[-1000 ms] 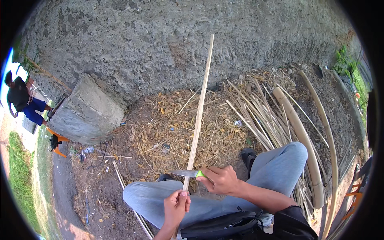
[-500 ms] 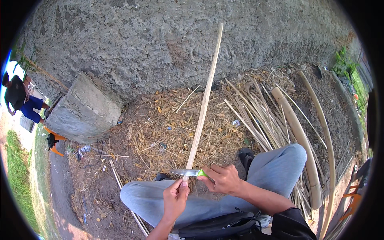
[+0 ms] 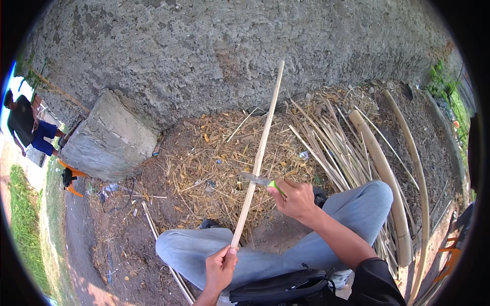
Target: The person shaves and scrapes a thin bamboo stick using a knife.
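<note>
My left hand (image 3: pixel 220 268) is closed around the lower end of a long, pale bamboo strip (image 3: pixel 265 130), which slants up and away toward the wall. My right hand (image 3: pixel 295 201) grips a knife (image 3: pixel 258 179) by its bright green handle. The blade points left and lies across the strip, a good way above my left hand. My fingers cover most of the handle. Pale shavings and dry leaves (image 3: pixel 209 158) cover the ground beneath the strip.
A heap of split bamboo strips (image 3: pixel 332 145) and two thick bamboo poles (image 3: pixel 380 173) lie at the right. A concrete block (image 3: pixel 112 135) stands at the left against a rough grey wall (image 3: pixel 189 51). Beyond it is another person (image 3: pixel 30 122). A black bag (image 3: pixel 280 287) rests at my lap.
The knife has moved away from me up the strip, from close to my left hand. My left hand and the strip have shifted slightly down toward me.
</note>
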Demonstrator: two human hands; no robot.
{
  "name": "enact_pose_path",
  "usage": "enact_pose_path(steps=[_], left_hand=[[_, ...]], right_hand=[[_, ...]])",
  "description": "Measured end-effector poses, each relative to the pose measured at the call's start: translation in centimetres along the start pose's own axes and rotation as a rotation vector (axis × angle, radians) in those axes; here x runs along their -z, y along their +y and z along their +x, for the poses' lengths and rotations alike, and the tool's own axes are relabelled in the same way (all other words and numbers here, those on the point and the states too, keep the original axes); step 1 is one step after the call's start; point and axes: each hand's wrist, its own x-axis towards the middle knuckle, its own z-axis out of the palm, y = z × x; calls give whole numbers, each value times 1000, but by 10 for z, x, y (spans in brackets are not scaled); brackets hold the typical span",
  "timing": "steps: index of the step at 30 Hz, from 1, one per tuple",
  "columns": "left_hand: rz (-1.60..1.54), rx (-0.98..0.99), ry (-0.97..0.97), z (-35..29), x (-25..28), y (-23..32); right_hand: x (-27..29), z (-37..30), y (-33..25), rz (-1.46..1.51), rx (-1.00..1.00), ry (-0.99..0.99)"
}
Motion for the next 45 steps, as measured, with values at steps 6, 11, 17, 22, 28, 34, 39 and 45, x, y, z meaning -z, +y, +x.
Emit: enact_pose_path(steps=[6, 11, 17, 22, 28, 34, 39, 45], left_hand=[[-62, 37, 43, 1, 2, 15], [-110, 17, 48, 9, -5, 19], [12, -3, -35, -11, 0, 1], [65, -89, 4, -14, 0, -4], [218, -116, 112, -34, 8, -8], [329, -173, 220, -35, 17, 0], [339, -169, 206, -32, 22, -4], [300, -167, 204, -37, 12, 2]], right_hand=[[6, -15, -55, 107, 178, -17], [-2, -35, -67, 184, 319, -128], [15, 9, -11, -62, 60, -40], [13, 0, -18, -1, 106, 57], [21, 24, 47, -107, -138, 109], [24, 17, 1, -3, -5, 152], [19, -10, -38, 118, 177, -19], [16, 0, -21, 10, 130, -5]])
